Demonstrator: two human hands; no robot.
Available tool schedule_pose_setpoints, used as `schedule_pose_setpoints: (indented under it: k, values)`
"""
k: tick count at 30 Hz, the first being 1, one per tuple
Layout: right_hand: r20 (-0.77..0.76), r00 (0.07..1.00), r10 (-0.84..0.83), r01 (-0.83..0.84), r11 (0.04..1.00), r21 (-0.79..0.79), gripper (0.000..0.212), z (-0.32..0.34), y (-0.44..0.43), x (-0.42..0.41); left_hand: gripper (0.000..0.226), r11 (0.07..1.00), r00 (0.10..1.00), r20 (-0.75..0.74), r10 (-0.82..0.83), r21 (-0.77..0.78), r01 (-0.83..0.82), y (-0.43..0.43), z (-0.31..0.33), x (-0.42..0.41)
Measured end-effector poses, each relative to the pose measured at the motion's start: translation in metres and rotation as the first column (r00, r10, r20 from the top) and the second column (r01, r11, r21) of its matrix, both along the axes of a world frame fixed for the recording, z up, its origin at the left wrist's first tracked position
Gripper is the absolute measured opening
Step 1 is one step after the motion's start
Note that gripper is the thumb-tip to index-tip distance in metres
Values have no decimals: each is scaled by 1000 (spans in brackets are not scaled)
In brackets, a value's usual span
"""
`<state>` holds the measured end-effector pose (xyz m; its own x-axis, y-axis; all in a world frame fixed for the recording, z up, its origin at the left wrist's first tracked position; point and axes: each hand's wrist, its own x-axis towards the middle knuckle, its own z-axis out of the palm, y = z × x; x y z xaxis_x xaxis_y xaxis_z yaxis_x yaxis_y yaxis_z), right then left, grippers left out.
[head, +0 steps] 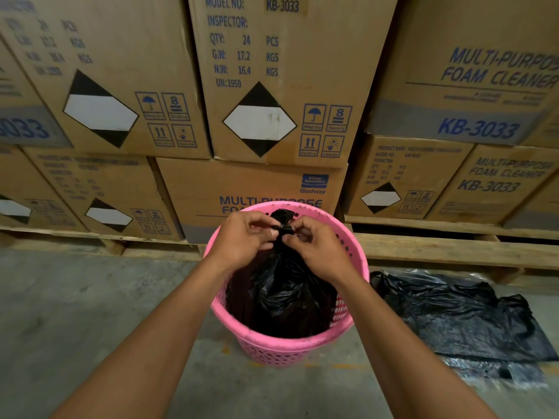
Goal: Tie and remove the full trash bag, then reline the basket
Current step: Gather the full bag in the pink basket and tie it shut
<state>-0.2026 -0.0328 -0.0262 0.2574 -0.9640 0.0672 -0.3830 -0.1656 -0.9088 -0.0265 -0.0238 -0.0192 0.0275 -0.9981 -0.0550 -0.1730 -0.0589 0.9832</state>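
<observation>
A pink perforated basket stands on the concrete floor, with a full black trash bag inside it. The bag's top is gathered into a twisted neck with a small knot above the basket's middle. My left hand pinches the neck from the left, fingers curled round the plastic. From the right, my right hand pinches the same neck just beside the knot. Both forearms reach in from the bottom of the view.
Flat black spare bags lie on the floor right of the basket. Stacked cardboard boxes on wooden pallets form a wall directly behind it. Bare concrete floor spreads to the left.
</observation>
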Motion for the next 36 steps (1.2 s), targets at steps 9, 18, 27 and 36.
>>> schedule_pose_setpoints:
  k: [9,18,27,36]
  values:
    - [45,998,34,-37,997,61,19,-2,-3,4,21,1000,998,57,28,-8,-28,4,-1,4]
    - [-149,987,-60,52,997,-57,21,0,-4,8,52,940,705,629,328,-140,-313,58,-54,51]
    - [-302,951,-72,20,985,-173,32,1,-8,5,52,929,917,219,333,89,-359,68,-60,44]
    - [-92,987,-131,124,989,-79,21,17,-16,4,48,929,930,130,343,102,-357,69,-67,45]
